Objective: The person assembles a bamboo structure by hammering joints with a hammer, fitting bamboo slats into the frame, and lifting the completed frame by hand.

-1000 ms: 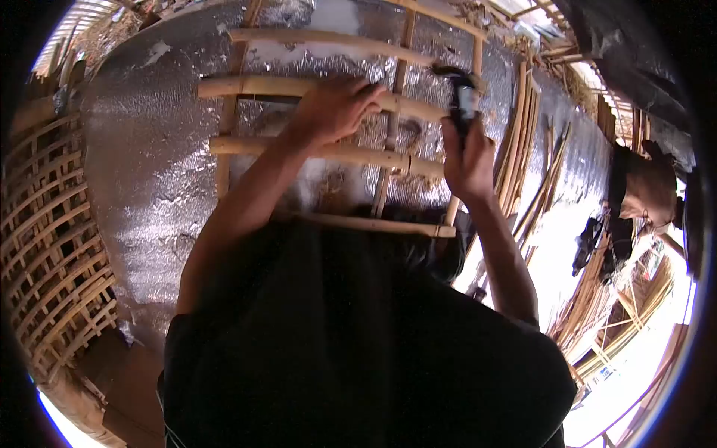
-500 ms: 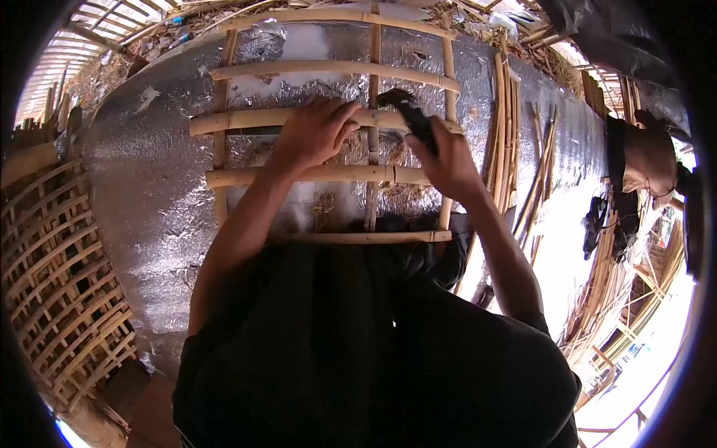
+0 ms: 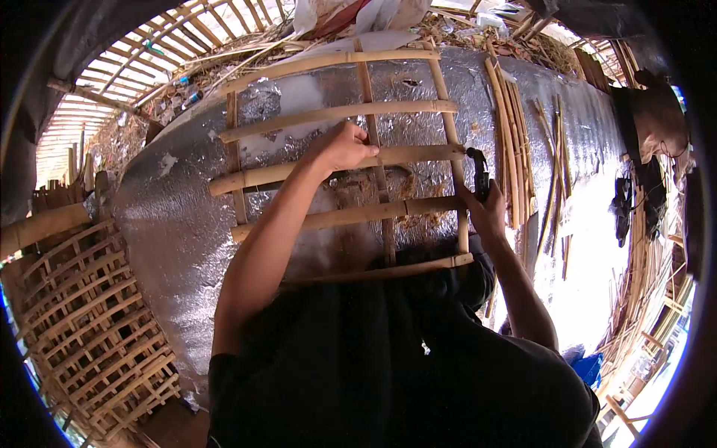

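A bamboo lattice frame lies over a silvery foil sheet in front of me. My left hand is closed at the middle crosspiece, beside a vertical strip; whatever its fingers pinch is too small to make out. Further right, my right hand is wrapped round the dark handle of a hammer. The hammer's head is up, near the right end of that same crosspiece.
A woven bamboo lattice stands at the left. Loose bamboo strips lie to the right of the frame. At the far right a person is partly visible. Litter and dry straw lie beyond the foil.
The view has shifted, and the frame appears lower. The hammer has moved away from my left hand to the crosspiece's right end. My left hand stays near the middle strip.
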Demonstrator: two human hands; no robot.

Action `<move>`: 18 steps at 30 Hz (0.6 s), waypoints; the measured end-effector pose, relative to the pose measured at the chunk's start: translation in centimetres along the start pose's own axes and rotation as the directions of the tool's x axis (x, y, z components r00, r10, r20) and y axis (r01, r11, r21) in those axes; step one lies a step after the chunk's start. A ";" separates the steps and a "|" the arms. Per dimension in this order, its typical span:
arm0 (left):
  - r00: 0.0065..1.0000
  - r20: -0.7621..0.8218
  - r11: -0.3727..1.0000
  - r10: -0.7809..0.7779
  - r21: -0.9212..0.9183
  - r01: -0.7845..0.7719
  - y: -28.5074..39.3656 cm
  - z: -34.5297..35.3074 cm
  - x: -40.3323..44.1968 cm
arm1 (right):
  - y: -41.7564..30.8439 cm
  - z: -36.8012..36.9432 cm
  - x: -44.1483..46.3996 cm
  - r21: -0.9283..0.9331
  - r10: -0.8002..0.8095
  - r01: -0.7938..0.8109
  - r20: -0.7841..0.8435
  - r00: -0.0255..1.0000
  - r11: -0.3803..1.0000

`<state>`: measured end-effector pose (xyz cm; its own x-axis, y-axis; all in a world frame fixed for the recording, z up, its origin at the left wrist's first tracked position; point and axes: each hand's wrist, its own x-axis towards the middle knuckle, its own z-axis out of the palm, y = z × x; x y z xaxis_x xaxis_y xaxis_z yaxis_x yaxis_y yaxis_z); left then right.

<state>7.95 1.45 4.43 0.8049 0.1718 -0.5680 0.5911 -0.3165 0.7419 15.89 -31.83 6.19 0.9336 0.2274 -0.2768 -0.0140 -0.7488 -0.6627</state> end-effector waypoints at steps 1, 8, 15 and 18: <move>1.000 0.010 0.998 -0.003 -0.058 0.003 0.1 -0.1 -0.2 | -0.2 0.0 0.2 0.013 0.017 -0.017 0.037 0.999 1.000; 0.981 0.189 0.990 0.048 -0.137 -0.022 -0.1 -1.3 -0.2 | -0.5 -0.8 0.5 0.170 0.046 -0.078 0.181 0.982 0.982; 0.995 0.044 0.995 0.090 -0.039 -0.088 -0.7 -0.3 -0.4 | 0.7 -0.5 1.4 0.116 0.028 -0.051 0.189 0.982 0.992; 0.992 -0.086 0.988 0.088 0.136 -0.076 0.4 0.3 -1.3 | 1.0 -0.3 0.8 0.272 0.053 -0.112 0.215 0.975 0.956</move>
<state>7.11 0.79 5.31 0.8553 0.2225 -0.4679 0.5157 -0.4528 0.7274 16.73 -32.56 5.55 0.8329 0.3159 -0.4545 -0.2154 -0.5714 -0.7919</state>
